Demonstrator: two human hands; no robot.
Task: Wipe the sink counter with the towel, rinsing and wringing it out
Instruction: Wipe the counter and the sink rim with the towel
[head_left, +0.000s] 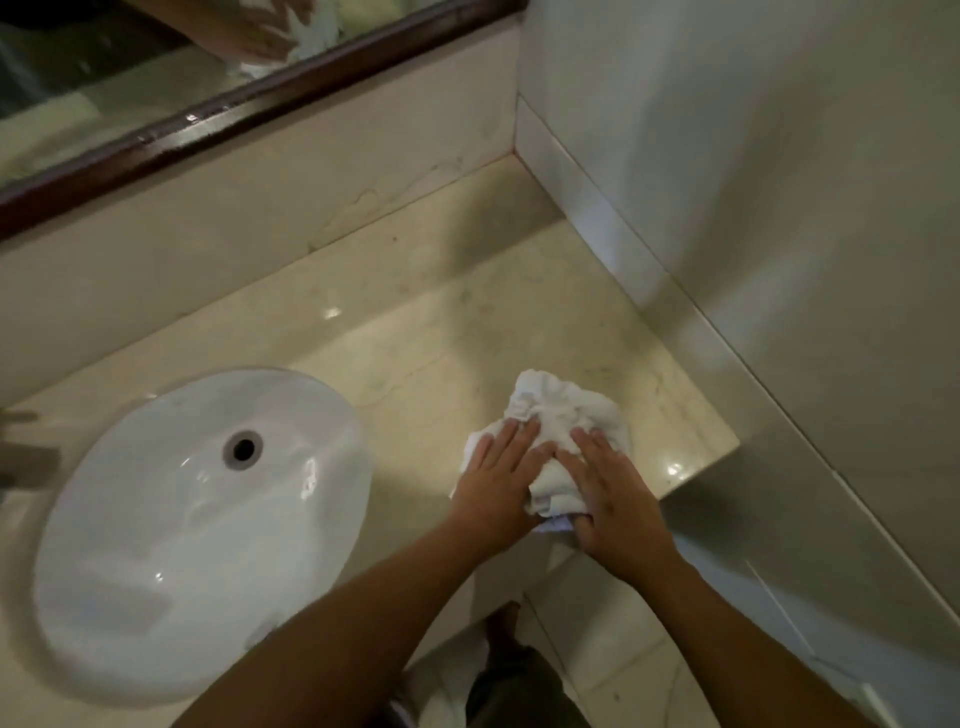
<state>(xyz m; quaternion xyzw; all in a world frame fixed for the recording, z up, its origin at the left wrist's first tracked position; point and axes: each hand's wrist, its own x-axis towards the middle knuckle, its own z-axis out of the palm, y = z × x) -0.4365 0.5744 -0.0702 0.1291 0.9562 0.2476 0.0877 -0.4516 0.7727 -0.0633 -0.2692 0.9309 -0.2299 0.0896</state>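
The towel (556, 431) is a crumpled white bunch lying on the desk (415, 332), to the right of the sink (171, 530) and close to the desk's front right corner. I have both hands on top of it. My left hand (498, 488) lies flat over its left part, fingers straight and close together, pressing down; the cloth shows past the fingertips and along the thumb side. My right hand (618, 499) covers its right part, fingers stretched forward over the cloth, while the thumb side tucks against the near edge of the bunch, where a small fold pokes out below. I cannot tell whether that thumb pinches the fold. Most of the towel sticks out ahead of my fingers, toward the back wall. The sink is a white oval bowl with a dark drain hole (243, 449), well apart from the towel. Behind the desk runs a mirror (78, 88) in a dark wooden frame, and a pale tiled wall (753, 156) closes the right side.
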